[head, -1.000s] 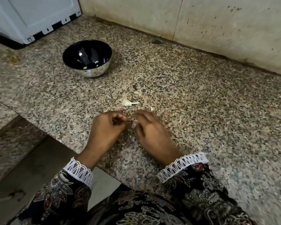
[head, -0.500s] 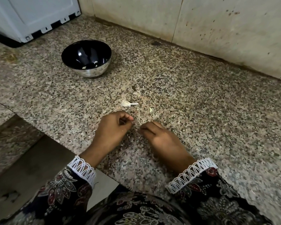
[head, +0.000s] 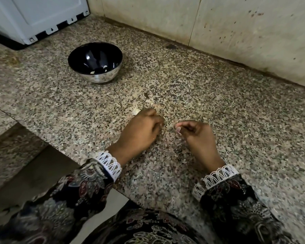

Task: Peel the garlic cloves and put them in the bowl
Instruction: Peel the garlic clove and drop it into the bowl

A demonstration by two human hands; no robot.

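Note:
A steel bowl (head: 116,67) with a dark inside stands at the back left of the granite counter (head: 236,120), holding a few peeled garlic cloves (head: 105,67). My left hand (head: 141,129) is curled near the counter's middle and grips a small garlic clove (head: 164,118), whose pale tip peeks out at the fingertips. My right hand (head: 197,136) lies a little to the right, apart from the left. Its fingers are curled, and thumb and finger pinch a small pale scrap of garlic skin (head: 177,128), which is blurred.
A loose piece of peel (head: 136,110) lies just beyond my left hand, with more scraps (head: 150,101) farther back. A white appliance (head: 33,14) stands at the back left and a stained wall (head: 236,29) runs behind. The counter edge (head: 63,147) drops off at the left front.
My hands were joined on the clove and have drawn apart. The left hand slid forward, next to the loose peel. The right hand moved off to the right.

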